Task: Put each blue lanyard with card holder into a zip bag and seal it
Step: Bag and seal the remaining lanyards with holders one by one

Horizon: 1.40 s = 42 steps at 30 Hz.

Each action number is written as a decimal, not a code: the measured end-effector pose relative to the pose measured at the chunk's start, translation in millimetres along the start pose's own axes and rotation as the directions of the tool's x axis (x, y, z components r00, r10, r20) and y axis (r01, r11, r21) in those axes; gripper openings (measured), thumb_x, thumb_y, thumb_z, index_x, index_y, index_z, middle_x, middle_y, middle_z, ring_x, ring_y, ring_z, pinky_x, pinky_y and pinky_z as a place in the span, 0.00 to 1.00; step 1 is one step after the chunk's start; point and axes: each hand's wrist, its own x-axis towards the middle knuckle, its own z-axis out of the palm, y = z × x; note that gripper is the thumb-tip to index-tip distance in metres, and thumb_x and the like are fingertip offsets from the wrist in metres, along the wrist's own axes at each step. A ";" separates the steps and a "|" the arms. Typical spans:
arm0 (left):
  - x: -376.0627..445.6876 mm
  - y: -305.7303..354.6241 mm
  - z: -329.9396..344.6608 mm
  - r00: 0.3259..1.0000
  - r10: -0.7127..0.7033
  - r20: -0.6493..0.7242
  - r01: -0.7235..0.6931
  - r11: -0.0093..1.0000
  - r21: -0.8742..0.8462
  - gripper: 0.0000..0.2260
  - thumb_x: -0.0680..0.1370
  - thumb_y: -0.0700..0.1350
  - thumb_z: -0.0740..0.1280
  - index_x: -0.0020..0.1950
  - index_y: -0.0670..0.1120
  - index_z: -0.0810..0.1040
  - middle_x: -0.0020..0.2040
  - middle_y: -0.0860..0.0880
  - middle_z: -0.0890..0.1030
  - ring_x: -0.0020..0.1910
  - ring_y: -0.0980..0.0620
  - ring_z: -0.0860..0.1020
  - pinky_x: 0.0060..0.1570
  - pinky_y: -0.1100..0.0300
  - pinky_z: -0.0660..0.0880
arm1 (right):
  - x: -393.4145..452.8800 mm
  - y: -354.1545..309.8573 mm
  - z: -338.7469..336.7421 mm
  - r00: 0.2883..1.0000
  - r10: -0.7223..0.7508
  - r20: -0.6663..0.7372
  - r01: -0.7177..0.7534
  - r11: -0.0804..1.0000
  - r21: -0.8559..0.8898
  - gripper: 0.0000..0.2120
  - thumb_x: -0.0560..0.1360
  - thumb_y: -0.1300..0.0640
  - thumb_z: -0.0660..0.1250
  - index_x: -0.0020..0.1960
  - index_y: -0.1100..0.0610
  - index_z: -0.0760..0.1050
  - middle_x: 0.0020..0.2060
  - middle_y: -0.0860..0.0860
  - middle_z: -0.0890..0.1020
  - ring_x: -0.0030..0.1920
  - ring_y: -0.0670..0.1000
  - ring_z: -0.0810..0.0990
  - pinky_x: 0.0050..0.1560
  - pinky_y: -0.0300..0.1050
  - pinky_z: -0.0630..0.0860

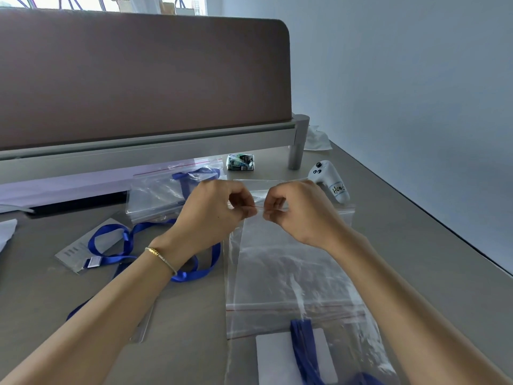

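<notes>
Both hands meet over the middle of the grey tabletop [394, 218], pinching the top edge of an empty zip bag [280, 262]. The left hand [213, 212] grips the red-lined mouth of that bag between thumb and fingers, and the right hand [294, 209] pinches the same strip just beside it, the fingertips of the two hands nearly touching. The bag hangs down from the pinch toward the near edge, its lower part lying over a stack of other clear bags.

At the near edge, a filled bag [311, 354] holds a white card holder [274, 357] and a bunched blue lanyard [304, 348]; whether its strip is pressed shut cannot be told.

Toward the left edge, a loose blue lanyard [122, 245] loops across the tabletop, clipped to a clear card holder [80, 251] lying flat; part of the ribbon passes under the left forearm. A gold bracelet [159, 255] sits on the left wrist.

Nearer the far edge, beside the base of the brown divider panel [138, 73], lies another bag with a lanyard inside [172, 190]. A small dark packet [241, 162] rests by the panel's grey leg, and a white controller [330, 180] with a handwritten label lies toward the far right corner, with crumpled white paper [317, 138] behind it.
</notes>
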 end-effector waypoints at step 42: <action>-0.5 6.8 -6.8 0.997 0.048 0.060 -0.049 0.999 0.016 0.05 0.74 0.42 0.73 0.43 0.52 0.81 0.40 0.57 0.83 0.38 0.68 0.76 0.38 0.72 0.69 | 1.1 -8.0 -4.1 0.998 -0.014 -0.062 0.017 0.999 0.052 0.02 0.69 0.53 0.77 0.39 0.48 0.85 0.33 0.44 0.85 0.37 0.42 0.83 0.43 0.47 0.81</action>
